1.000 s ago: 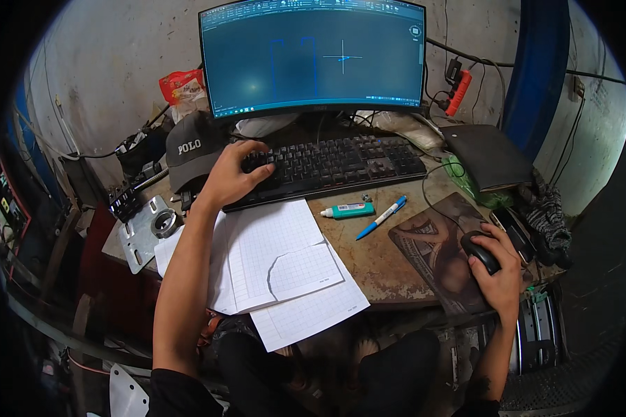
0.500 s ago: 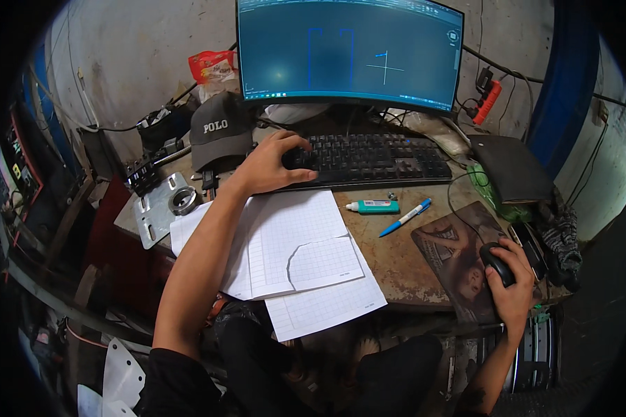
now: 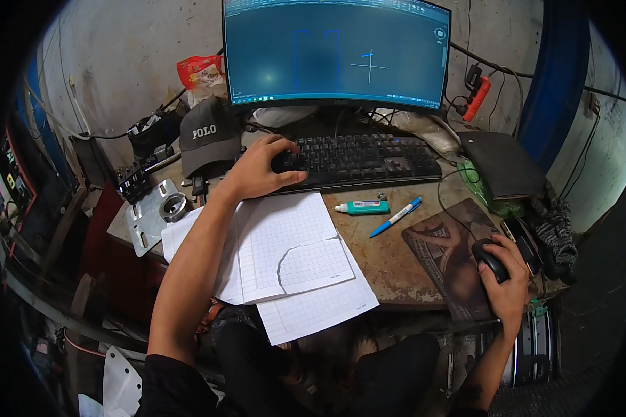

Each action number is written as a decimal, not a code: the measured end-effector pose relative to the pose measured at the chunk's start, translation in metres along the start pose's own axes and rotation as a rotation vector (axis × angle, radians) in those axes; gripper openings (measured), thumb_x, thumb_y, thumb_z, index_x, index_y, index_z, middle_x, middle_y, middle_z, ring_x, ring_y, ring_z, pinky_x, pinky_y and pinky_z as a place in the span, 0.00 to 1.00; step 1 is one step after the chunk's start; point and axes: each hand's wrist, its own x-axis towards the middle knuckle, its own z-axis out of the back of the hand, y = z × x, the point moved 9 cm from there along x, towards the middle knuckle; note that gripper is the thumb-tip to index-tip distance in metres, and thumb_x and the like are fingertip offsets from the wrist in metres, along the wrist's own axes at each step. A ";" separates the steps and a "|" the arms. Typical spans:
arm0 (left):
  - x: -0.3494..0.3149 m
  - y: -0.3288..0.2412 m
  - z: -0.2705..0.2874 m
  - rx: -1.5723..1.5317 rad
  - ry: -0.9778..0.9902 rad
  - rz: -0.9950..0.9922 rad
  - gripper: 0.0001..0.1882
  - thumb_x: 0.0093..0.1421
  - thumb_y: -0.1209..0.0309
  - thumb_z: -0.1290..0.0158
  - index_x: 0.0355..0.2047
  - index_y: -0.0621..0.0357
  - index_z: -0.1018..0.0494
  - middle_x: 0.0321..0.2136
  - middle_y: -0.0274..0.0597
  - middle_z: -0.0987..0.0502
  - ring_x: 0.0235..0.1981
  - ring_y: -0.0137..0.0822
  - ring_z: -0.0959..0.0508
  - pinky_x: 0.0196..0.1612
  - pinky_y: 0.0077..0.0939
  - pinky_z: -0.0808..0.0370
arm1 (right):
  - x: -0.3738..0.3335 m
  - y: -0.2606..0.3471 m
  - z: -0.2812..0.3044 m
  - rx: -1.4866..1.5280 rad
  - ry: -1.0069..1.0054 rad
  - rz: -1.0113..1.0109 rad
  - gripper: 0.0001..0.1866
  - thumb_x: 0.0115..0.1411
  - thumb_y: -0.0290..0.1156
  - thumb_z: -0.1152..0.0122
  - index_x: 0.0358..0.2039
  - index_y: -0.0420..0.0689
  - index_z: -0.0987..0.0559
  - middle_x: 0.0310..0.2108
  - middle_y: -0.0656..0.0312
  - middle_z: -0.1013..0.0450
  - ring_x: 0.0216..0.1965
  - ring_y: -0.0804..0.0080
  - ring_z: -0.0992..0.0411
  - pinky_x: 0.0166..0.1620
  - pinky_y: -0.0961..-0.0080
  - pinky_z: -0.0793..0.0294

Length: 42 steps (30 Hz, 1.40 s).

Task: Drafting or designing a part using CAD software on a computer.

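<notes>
My left hand (image 3: 264,170) rests over the left end of a black keyboard (image 3: 368,156), thumb held apart from the other fingers, holding nothing. Some fingertips are hidden behind the hand. On the right, my right hand (image 3: 508,281) is wrapped around a black computer mouse (image 3: 490,260), which sits on a dark picture-printed mouse pad (image 3: 431,254). Behind the keyboard stands a curved monitor (image 3: 337,69) with a drawing program: blue lines and a white crosshair on a dark field. Gridded paper sheets (image 3: 306,267), one torn along a curved edge, lie below my left hand.
A green correction-fluid pen (image 3: 366,208) and a blue-white pen (image 3: 395,217) lie right of the papers. At the left are a grey cap (image 3: 209,139), a metal plate (image 3: 149,219) and a metal ring (image 3: 174,207). A dark folder (image 3: 504,163) lies at the back right.
The whole view has shifted slightly, so the desk and monitor sit a little farther left. Both hands keep their places on the keyboard and mouse; the crosshair has barely moved on the screen.
</notes>
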 end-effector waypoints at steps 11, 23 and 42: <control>-0.001 -0.005 -0.001 0.013 -0.001 0.010 0.33 0.58 0.47 0.29 0.56 0.54 0.19 0.60 0.54 0.24 0.66 0.54 0.27 0.70 0.46 0.31 | 0.000 0.001 0.000 0.007 -0.004 0.007 0.19 0.52 0.20 0.29 0.47 0.38 0.14 0.60 0.50 0.22 0.59 0.50 0.21 0.64 0.62 0.25; 0.001 -0.003 -0.006 0.018 0.040 0.007 0.31 0.58 0.48 0.29 0.56 0.50 0.18 0.63 0.56 0.26 0.68 0.57 0.29 0.72 0.50 0.34 | -0.001 -0.001 -0.001 -0.014 -0.002 -0.005 0.19 0.53 0.21 0.29 0.48 0.39 0.14 0.61 0.51 0.22 0.62 0.49 0.23 0.66 0.60 0.26; -0.001 0.008 0.007 0.178 0.002 0.003 0.43 0.46 0.36 0.26 0.50 0.57 0.21 0.57 0.53 0.23 0.67 0.54 0.29 0.72 0.50 0.36 | -0.003 -0.003 -0.002 -0.031 -0.001 -0.022 0.21 0.54 0.20 0.31 0.50 0.39 0.14 0.61 0.51 0.22 0.63 0.49 0.24 0.67 0.60 0.29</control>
